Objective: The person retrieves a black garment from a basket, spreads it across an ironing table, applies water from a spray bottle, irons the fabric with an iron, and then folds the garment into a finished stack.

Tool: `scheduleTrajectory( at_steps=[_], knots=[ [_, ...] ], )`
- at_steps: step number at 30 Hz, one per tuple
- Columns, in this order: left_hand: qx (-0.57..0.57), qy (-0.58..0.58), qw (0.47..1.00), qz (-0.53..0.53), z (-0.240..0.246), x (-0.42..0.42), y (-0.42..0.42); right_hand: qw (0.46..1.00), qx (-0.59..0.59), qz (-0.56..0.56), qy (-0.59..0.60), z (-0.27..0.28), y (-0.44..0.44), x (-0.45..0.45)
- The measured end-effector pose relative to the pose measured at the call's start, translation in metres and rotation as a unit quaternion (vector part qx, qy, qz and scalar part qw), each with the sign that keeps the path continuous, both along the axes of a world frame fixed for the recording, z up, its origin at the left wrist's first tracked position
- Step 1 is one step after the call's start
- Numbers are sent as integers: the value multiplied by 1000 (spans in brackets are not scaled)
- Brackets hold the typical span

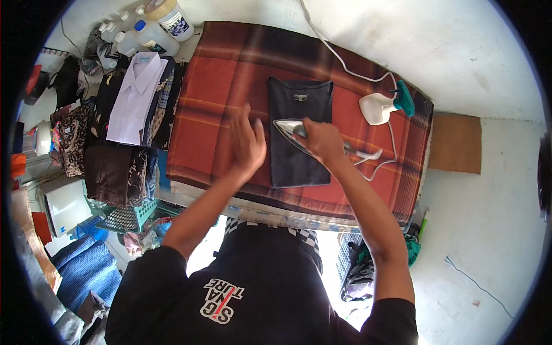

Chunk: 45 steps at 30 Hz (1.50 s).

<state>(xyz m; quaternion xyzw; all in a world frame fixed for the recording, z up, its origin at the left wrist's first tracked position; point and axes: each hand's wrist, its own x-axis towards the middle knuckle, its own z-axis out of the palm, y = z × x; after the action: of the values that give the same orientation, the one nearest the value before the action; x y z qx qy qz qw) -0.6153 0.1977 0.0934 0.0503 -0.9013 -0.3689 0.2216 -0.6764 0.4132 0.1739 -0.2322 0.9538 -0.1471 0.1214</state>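
Note:
A black shirt, folded into a narrow rectangle, lies on a red plaid cloth that covers the table. My right hand grips the handle of an electric iron. The iron rests over the middle of the shirt, its tip towards the left edge, and my fingers hide part of its body. My left hand is left of the shirt, apart from it, with fingers spread and slightly blurred. It holds nothing.
A white spray bottle with a green trigger lies right of the shirt. The iron's cord runs past it to the back wall. Folded clothes, a white collared shirt on top, are stacked at left. Plastic bottles stand behind them.

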Motion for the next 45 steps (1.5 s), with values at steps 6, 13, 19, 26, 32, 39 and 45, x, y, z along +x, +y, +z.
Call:
scheduleTrajectory(
  at_steps=[6,13,19,26,32,39,45],
  knots=[
    [-211,-167,958,-99,-4,91,29,999,19,-28,31,-6,-33,-52],
    [-230,-195,949,-89,-4,88,34,999,14,8,42,-9,-41,-59],
    [-217,-206,950,-89,-4,89,38,999,14,-17,38,-18,-55,-79],
    [-212,-194,954,-86,-6,90,37,999,25,-3,47,-12,-30,-93],
    [-220,-174,957,-75,-2,89,38,994,35,-96,45,-14,24,-91],
    [-236,-168,955,-66,-6,89,40,967,3,-239,87,-21,35,-87],
    [-244,-175,952,-62,-3,92,37,984,7,-176,1,-5,32,21]
  ],
)
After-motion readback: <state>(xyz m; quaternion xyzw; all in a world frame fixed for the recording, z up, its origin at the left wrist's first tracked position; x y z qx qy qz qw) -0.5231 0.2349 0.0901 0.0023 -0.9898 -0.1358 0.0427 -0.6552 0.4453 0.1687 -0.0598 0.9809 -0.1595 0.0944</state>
